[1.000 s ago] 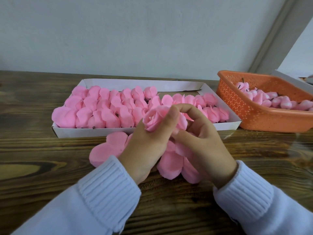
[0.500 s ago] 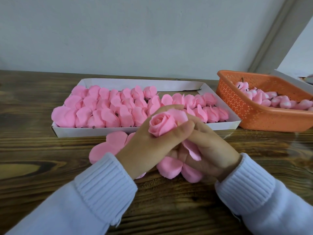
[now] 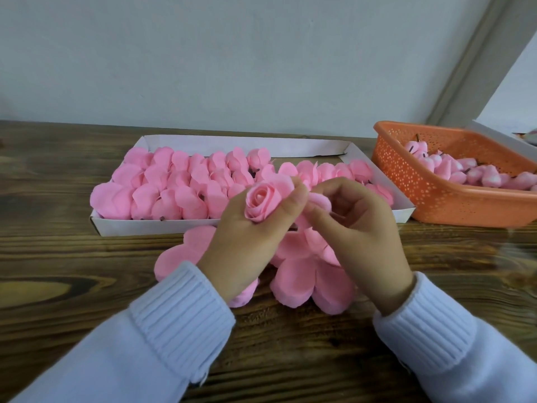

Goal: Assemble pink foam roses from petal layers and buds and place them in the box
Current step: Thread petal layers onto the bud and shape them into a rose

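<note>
now shaping rose (image 3: pixel 263 203) gripped in left hand (image 3: pixel 247 245), petal (image 3: pixel 319 201) pinched by right hand (image 3: pixel 364 228); next likely gentle placing into box (image 3: pixel 203 226) beyond.

Pink roses (image 3: pixel 186 184) in white box (image 3: pixel 162 226); orange perforated basket (image 3: pixel 436 196); dark wood-grain counter (image 3: pixel 58 257); pale-blue ribbed sleeves (image 3: pixel 180 312).

Open wood of the table (image 3: pixel 72 251) is left at lower left & bottom centre. Mid-frame is blocked by loose petal layers (image 3: pixel 296 274); behind them the box (image 3: pixel 162 226) is packed w/ roses (image 3: pixel 162 193). Far right is closed off by the orange basket (image 3: pixel 430 193).
</note>
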`<move>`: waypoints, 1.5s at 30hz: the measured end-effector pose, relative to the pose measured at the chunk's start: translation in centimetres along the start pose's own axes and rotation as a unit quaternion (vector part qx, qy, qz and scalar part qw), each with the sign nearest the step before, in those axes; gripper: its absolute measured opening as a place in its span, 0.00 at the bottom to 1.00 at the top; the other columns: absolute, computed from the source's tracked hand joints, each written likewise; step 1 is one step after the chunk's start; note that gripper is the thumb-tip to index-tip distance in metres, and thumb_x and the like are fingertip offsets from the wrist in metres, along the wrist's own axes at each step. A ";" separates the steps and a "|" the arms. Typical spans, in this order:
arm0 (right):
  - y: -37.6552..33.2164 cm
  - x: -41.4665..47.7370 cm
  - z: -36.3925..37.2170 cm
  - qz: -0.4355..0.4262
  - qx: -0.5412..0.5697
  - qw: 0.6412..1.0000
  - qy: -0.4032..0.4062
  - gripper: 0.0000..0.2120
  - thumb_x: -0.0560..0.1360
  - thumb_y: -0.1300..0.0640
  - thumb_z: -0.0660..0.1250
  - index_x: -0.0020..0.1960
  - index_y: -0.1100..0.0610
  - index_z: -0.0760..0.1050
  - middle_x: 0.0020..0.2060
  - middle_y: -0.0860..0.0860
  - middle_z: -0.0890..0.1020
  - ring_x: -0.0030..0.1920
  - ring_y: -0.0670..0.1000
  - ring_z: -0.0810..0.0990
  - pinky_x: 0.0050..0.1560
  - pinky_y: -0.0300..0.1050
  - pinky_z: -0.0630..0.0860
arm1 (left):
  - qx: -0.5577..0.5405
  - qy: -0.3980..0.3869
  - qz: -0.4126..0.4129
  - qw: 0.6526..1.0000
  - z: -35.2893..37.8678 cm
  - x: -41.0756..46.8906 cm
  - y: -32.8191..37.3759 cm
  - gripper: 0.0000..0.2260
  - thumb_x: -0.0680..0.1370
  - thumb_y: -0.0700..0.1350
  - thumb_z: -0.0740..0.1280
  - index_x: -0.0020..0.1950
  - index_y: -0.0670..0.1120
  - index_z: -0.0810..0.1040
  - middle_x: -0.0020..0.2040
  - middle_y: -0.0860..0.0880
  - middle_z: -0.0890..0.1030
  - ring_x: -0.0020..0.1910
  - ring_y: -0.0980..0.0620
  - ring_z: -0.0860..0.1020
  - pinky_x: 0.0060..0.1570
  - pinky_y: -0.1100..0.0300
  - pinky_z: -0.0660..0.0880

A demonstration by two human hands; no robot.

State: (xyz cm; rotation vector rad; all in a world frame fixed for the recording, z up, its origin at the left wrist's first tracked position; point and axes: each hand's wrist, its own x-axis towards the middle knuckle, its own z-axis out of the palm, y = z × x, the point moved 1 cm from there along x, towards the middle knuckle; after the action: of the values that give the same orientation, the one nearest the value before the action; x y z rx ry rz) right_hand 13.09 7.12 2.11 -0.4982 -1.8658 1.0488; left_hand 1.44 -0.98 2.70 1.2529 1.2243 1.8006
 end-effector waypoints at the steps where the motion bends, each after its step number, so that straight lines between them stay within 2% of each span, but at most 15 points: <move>1: -0.2 -0.1 0.1 -0.025 -0.006 1.000 0.008 0.03 0.74 0.65 0.70 0.43 0.58 0.78 0.36 0.51 0.83 0.38 0.53 0.82 0.40 0.47 0.79 | 0.008 -0.006 0.001 1.000 -0.1 0.0 -0.1 0.10 0.69 0.56 0.65 0.44 0.55 0.83 0.40 0.60 0.85 0.43 0.66 0.81 0.38 0.76 0.73; 8: -1.0 -0.3 0.0 -0.071 -0.003 0.996 0.048 0.03 0.72 0.61 0.70 0.41 0.57 0.77 0.32 0.50 0.81 0.32 0.46 0.80 0.35 0.38 0.76 | 0.017 -0.038 0.002 0.999 0.1 0.0 -0.3 0.09 0.68 0.53 0.67 0.44 0.52 0.82 0.33 0.60 0.82 0.37 0.66 0.80 0.36 0.75 0.73; 12: -1.5 -0.2 0.1 -0.076 0.071 0.994 0.032 0.05 0.74 0.65 0.67 0.41 0.57 0.76 0.32 0.46 0.81 0.33 0.42 0.80 0.36 0.35 0.76 | 0.002 -0.057 0.004 0.998 0.2 0.0 -0.2 0.10 0.67 0.51 0.68 0.43 0.48 0.81 0.35 0.58 0.84 0.38 0.65 0.81 0.36 0.74 0.74; 17: -1.8 -0.4 0.1 -0.094 0.119 0.988 0.038 0.03 0.75 0.62 0.63 0.45 0.59 0.76 0.37 0.50 0.82 0.39 0.47 0.81 0.40 0.39 0.77 | -0.015 -0.077 -0.003 0.997 0.1 0.1 -0.3 0.09 0.65 0.47 0.72 0.42 0.45 0.81 0.39 0.55 0.85 0.43 0.59 0.82 0.42 0.68 0.77; 19: -2.0 -0.4 -0.1 -0.128 0.078 0.988 0.041 0.06 0.75 0.61 0.61 0.49 0.57 0.76 0.43 0.53 0.81 0.44 0.49 0.80 0.44 0.42 0.77 | 0.000 -0.069 -0.011 0.998 0.0 0.0 -0.4 0.10 0.61 0.48 0.74 0.39 0.46 0.80 0.35 0.53 0.83 0.38 0.58 0.82 0.38 0.67 0.77; 22: -2.4 -0.6 -0.2 -0.206 -0.022 0.978 -0.001 0.09 0.76 0.61 0.60 0.53 0.55 0.77 0.54 0.54 0.78 0.55 0.53 0.78 0.54 0.49 0.75 | 0.038 -0.097 -0.019 0.994 0.0 0.1 -0.4 0.12 0.64 0.42 0.79 0.42 0.44 0.79 0.35 0.53 0.82 0.40 0.55 0.82 0.39 0.64 0.78; 26: -2.9 -0.8 -0.1 -0.250 -0.032 0.967 -0.045 0.10 0.75 0.62 0.62 0.54 0.58 0.78 0.58 0.56 0.76 0.59 0.50 0.76 0.55 0.44 0.73 | 0.033 -0.101 -0.008 0.994 0.1 0.3 -0.7 0.11 0.65 0.39 0.72 0.45 0.47 0.77 0.35 0.57 0.82 0.38 0.62 0.80 0.38 0.69 0.74; 29: -2.4 -0.8 0.2 -0.214 -0.048 0.973 -0.070 0.10 0.76 0.60 0.63 0.56 0.57 0.76 0.60 0.57 0.76 0.63 0.56 0.74 0.56 0.53 0.75 | 0.071 -0.113 0.017 0.991 0.2 0.4 -0.7 0.13 0.71 0.32 0.69 0.45 0.50 0.77 0.37 0.60 0.82 0.41 0.63 0.80 0.42 0.71 0.74; 31: -2.1 -0.9 0.5 -0.185 -0.057 0.978 -0.081 0.11 0.76 0.58 0.62 0.56 0.54 0.77 0.60 0.55 0.76 0.65 0.57 0.73 0.58 0.56 0.74 | 0.088 -0.119 0.021 0.989 0.2 0.2 -1.1 0.14 0.72 0.33 0.67 0.40 0.54 0.76 0.34 0.63 0.81 0.37 0.66 0.79 0.39 0.74 0.72; 33: -2.0 -0.9 0.6 -0.167 -0.038 0.981 -0.087 0.10 0.76 0.58 0.62 0.55 0.53 0.78 0.61 0.51 0.76 0.66 0.55 0.72 0.59 0.54 0.74 | 0.056 -0.113 0.004 0.992 0.0 0.0 -1.0 0.15 0.70 0.34 0.70 0.35 0.55 0.79 0.31 0.64 0.80 0.33 0.68 0.78 0.35 0.76 0.71; 36: -2.0 -0.7 0.5 -0.146 -0.005 0.984 -0.100 0.10 0.76 0.58 0.61 0.52 0.53 0.79 0.60 0.49 0.77 0.67 0.50 0.72 0.61 0.42 0.71 | 0.051 -0.141 0.044 0.988 0.4 -0.1 -0.5 0.13 0.67 0.39 0.70 0.34 0.59 0.81 0.32 0.62 0.80 0.35 0.66 0.79 0.37 0.74 0.72; 39: -2.1 -0.6 0.5 -0.050 0.147 0.984 -0.092 0.10 0.74 0.58 0.63 0.48 0.56 0.83 0.58 0.51 0.79 0.65 0.49 0.74 0.61 0.41 0.71 | 0.017 -0.132 0.044 0.990 0.6 -0.1 -0.5 0.07 0.68 0.43 0.72 0.39 0.56 0.80 0.36 0.57 0.81 0.40 0.59 0.80 0.41 0.66 0.75; 41: -1.8 -0.2 0.1 0.045 0.284 0.956 -0.048 0.11 0.73 0.58 0.62 0.50 0.59 0.81 0.58 0.55 0.79 0.61 0.50 0.77 0.59 0.46 0.75 | -0.007 -0.111 0.040 0.993 0.4 -0.1 -0.8 0.06 0.67 0.46 0.73 0.35 0.55 0.78 0.37 0.56 0.80 0.40 0.57 0.79 0.41 0.63 0.76; 43: -1.3 0.1 -0.2 0.103 0.309 0.945 -0.028 0.10 0.73 0.60 0.63 0.53 0.61 0.76 0.56 0.58 0.78 0.60 0.56 0.77 0.59 0.50 0.75 | -0.028 -0.084 0.039 0.995 0.3 0.0 -0.7 0.06 0.66 0.47 0.74 0.33 0.54 0.78 0.39 0.56 0.80 0.43 0.58 0.80 0.43 0.62 0.76; 45: -0.9 0.1 0.1 0.156 0.298 0.940 -0.055 0.10 0.71 0.61 0.65 0.52 0.61 0.75 0.52 0.59 0.78 0.56 0.60 0.76 0.55 0.50 0.76 | -0.056 -0.049 0.020 0.997 0.1 0.1 -0.8 0.04 0.64 0.49 0.74 0.34 0.55 0.80 0.47 0.58 0.82 0.54 0.58 0.80 0.51 0.60 0.77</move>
State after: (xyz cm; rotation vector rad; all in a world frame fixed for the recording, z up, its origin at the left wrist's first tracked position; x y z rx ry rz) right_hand 13.08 6.63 2.89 -0.3798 -1.4740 1.8057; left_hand 1.50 -0.51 1.99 1.2955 1.0371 1.7880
